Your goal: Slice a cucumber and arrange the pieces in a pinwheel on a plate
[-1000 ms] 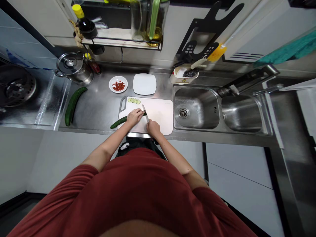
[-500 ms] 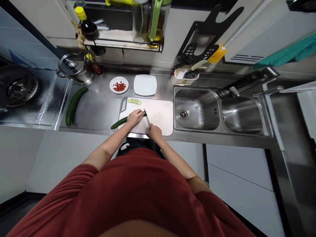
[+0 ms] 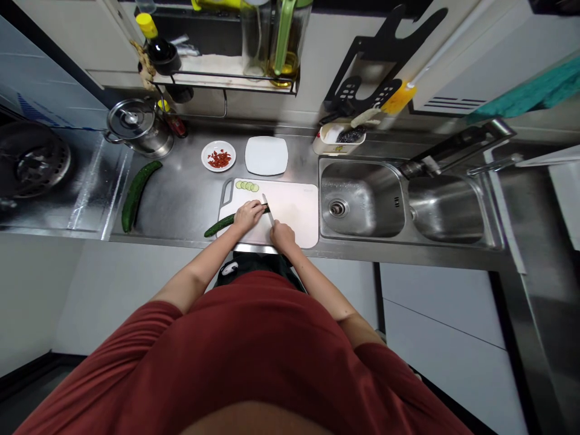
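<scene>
A dark green cucumber [image 3: 219, 226] lies slantwise over the left part of a white cutting board [image 3: 296, 211]. Closed over its upper right portion is my left hand [image 3: 248, 215], which hides that stretch of it. My right hand [image 3: 283, 236] grips the handle of a knife [image 3: 268, 208]. The blade stands at the cucumber's cut end, just right of my left fingers, its tip pointing away from me. Several pale cucumber slices [image 3: 247, 186] overlap in a row near the board's upper left corner.
Behind the board are a plate with chopped red pieces [image 3: 219, 156] and a white square plate [image 3: 266, 156]. Another cucumber [image 3: 138, 194] lies at left, near a lidded steel pot [image 3: 138, 127]. A double sink [image 3: 362, 202] adjoins the board's right side.
My right hand and the knife have shifted slightly away from me, so the blade tip reaches farther up the board. My left hand stays on the cucumber.
</scene>
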{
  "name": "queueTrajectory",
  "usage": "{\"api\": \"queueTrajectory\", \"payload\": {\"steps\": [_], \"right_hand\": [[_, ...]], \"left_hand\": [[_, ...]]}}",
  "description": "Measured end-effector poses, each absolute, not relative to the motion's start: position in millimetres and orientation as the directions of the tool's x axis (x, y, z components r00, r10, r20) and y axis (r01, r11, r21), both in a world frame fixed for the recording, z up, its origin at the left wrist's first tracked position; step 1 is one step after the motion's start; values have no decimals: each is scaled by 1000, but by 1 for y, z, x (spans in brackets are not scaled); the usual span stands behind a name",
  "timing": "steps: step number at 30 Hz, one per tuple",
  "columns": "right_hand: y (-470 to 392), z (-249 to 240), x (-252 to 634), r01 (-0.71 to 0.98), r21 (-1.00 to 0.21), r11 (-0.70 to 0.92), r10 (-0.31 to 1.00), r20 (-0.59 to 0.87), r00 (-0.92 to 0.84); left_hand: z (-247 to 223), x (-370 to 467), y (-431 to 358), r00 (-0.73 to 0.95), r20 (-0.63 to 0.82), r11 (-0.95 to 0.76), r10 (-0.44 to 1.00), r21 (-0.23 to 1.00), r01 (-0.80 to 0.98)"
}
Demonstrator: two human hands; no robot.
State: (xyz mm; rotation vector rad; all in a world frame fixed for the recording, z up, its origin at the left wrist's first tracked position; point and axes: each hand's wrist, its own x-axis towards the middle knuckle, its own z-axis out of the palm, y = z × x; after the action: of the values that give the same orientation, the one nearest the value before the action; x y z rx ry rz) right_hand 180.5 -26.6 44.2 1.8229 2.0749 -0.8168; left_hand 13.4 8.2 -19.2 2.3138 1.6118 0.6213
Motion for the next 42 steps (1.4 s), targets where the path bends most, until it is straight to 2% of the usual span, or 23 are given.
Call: {"api": "queueTrajectory", "payload": {"steps": [17, 42], "right_hand": [[-65, 47, 202, 978, -202, 44, 821, -550, -151], [-35, 36, 186, 971, -232, 52, 828, -534, -172]], "left_hand": [[-17, 15, 7, 292, 219, -361, 931, 426, 830], [-15, 15, 8, 296, 200, -355, 934, 430, 830]]}}
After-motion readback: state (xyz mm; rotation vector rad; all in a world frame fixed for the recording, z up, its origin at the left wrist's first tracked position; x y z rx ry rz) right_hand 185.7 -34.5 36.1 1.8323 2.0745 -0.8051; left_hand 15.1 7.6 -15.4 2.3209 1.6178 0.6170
